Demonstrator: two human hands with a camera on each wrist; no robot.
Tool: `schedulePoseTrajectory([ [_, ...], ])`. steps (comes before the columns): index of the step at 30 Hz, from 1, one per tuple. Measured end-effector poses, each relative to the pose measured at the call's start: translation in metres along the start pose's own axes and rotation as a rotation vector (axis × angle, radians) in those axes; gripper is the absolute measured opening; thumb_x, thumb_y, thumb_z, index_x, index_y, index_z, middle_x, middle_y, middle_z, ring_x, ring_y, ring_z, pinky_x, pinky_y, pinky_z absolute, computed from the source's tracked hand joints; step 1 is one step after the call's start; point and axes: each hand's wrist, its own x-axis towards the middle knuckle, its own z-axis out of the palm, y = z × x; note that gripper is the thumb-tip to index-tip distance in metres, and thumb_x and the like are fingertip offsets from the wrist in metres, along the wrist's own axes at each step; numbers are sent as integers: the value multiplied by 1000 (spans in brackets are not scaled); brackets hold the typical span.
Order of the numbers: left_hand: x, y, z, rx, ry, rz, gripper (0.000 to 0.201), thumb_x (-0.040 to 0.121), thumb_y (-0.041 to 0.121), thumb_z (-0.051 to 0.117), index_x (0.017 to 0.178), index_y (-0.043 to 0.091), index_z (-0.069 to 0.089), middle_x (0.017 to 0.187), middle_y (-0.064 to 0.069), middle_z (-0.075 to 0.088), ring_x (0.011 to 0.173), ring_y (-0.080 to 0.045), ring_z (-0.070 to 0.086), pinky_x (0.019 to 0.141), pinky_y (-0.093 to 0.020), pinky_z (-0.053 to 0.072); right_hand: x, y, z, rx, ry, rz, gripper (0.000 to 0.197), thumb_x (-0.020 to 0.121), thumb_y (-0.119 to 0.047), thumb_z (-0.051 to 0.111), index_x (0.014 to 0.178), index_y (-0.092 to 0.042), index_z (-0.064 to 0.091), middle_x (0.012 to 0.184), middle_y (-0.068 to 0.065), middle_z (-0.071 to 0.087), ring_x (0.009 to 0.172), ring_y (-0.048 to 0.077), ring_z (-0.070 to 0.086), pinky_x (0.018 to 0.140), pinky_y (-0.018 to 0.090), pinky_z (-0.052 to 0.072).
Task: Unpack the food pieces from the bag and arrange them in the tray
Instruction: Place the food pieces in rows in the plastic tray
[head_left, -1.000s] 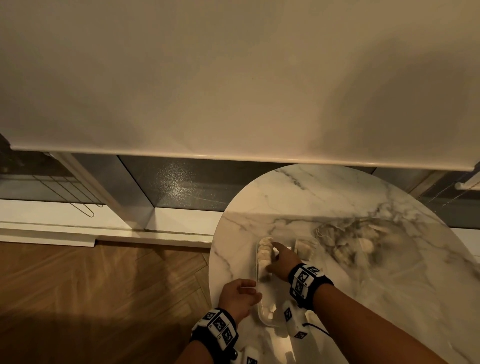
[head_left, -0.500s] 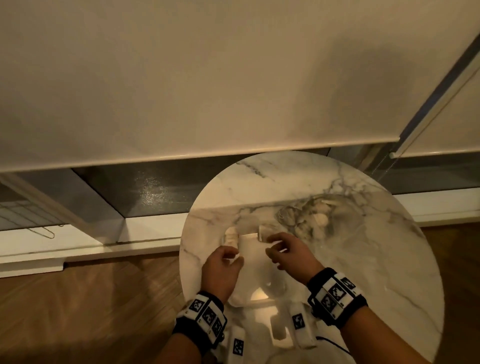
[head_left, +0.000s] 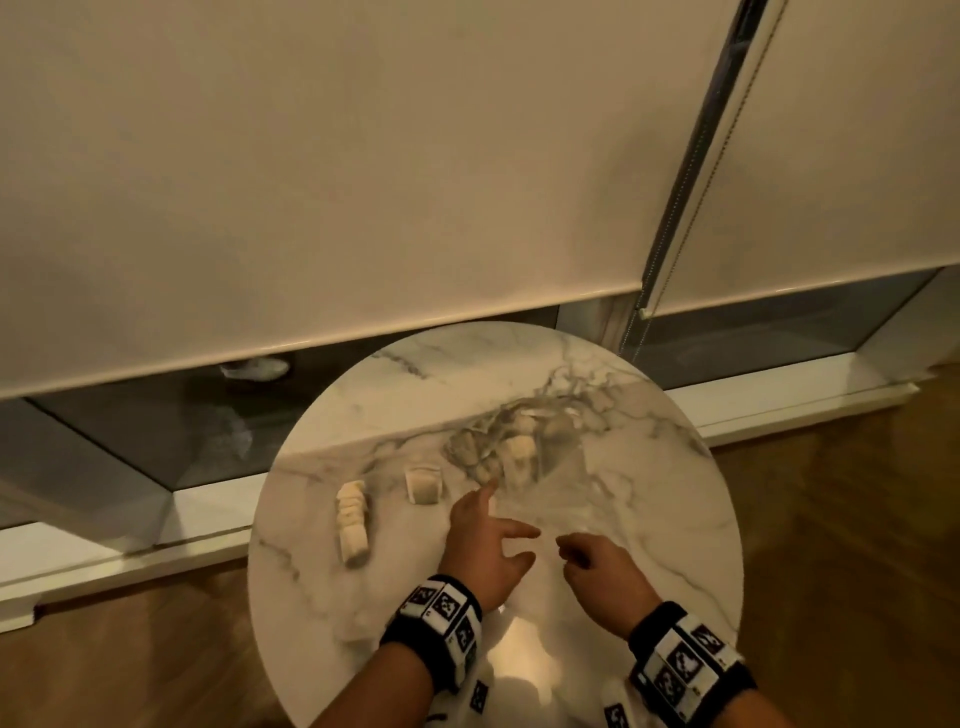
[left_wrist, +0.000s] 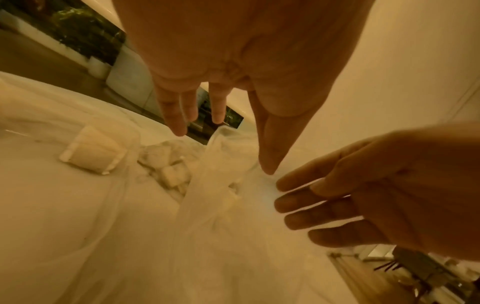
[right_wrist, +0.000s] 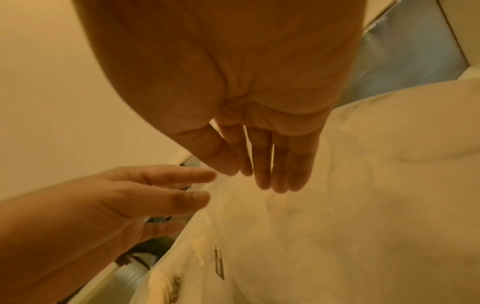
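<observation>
A clear plastic bag (head_left: 524, 457) lies on the round marble table (head_left: 649, 493) with several pale food pieces (left_wrist: 166, 164) still inside it. Left of the bag sits a clear tray (head_left: 400, 545), faint against the marble. The tray holds a row of pieces (head_left: 353, 519) along its left side and one square piece (head_left: 423, 483) at its far end. My left hand (head_left: 483, 540) hovers over the bag's near end with fingers spread and straight, its thumb (left_wrist: 267, 164) close to the plastic. My right hand (head_left: 597, 566) is just right of it, fingers relaxed, holding nothing.
The table stands against a low window with pale roller blinds (head_left: 363, 182) and a hanging bead cord (head_left: 675, 208). Wooden floor (head_left: 831, 519) lies to both sides. The table's near edge is under my wrists.
My right hand has left the pieces in the tray and my left hand has left the tray's side. Both have moved right to the bag's near end. The head view has swung right.
</observation>
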Motion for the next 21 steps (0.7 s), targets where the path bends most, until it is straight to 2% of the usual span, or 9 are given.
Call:
schedulePoseTrajectory([
  [2,12,5,5,98,-69,-61,36,88,39,70,123,42,67,165,9,8,151,-22,3,123,-36,10,3,5,-7,35,-26,5,49,96,-9,45,145,-15,45,142,3,53,130,17,50,105,21,37],
  [4,20,9,8,194,-112,-104,43,90,41,66,133,39,60,165,6,14,152,-24,10,122,-41,17,7,6,-15,87,-34,-14,49,97,-7,44,146,-12,40,146,6,48,134,22,46,105,22,35],
  [8,24,11,10,161,10,-80,34,89,26,66,123,22,67,132,0,61,118,-16,58,100,-20,41,25,12,-27,123,-41,-1,53,97,-5,43,148,-10,32,153,9,38,140,25,38,113,30,31],
  [10,19,14,7,136,119,-45,23,84,11,65,105,18,72,110,0,67,100,-17,65,84,-10,39,35,12,-32,165,-34,27,49,96,-2,42,145,-8,40,148,8,44,136,23,42,111,30,34],
  [12,12,21,3,123,196,23,24,81,2,59,95,18,72,100,2,65,92,-16,64,78,-4,35,46,4,-35,201,-35,26,43,93,4,40,133,-5,54,131,6,57,123,21,52,104,29,40],
  [14,3,33,-2,131,209,101,27,83,0,55,98,19,69,102,5,61,91,-11,61,79,0,32,55,-7,-37,161,-53,9,39,93,8,40,121,-4,63,117,7,64,110,21,58,94,29,45],
  [16,-5,44,-7,145,194,163,32,86,-1,52,106,18,68,110,5,60,95,-10,59,83,-3,35,64,-19,-40,53,-79,5,33,97,1,43,122,2,63,125,17,64,116,28,59,97,31,46],
  [18,-12,53,-11,163,164,179,41,86,-5,49,114,19,66,117,5,58,99,-12,60,88,-14,45,75,-35,-46,36,-89,15,33,99,-8,47,127,5,58,132,20,59,122,32,56,100,34,45],
  [21,-21,63,-17,176,118,150,56,82,-11,48,125,22,61,127,8,53,104,-15,60,90,-27,51,85,-68,-65,-93,-117,36,37,100,-25,52,129,-4,58,136,13,57,124,28,54,101,34,42],
])
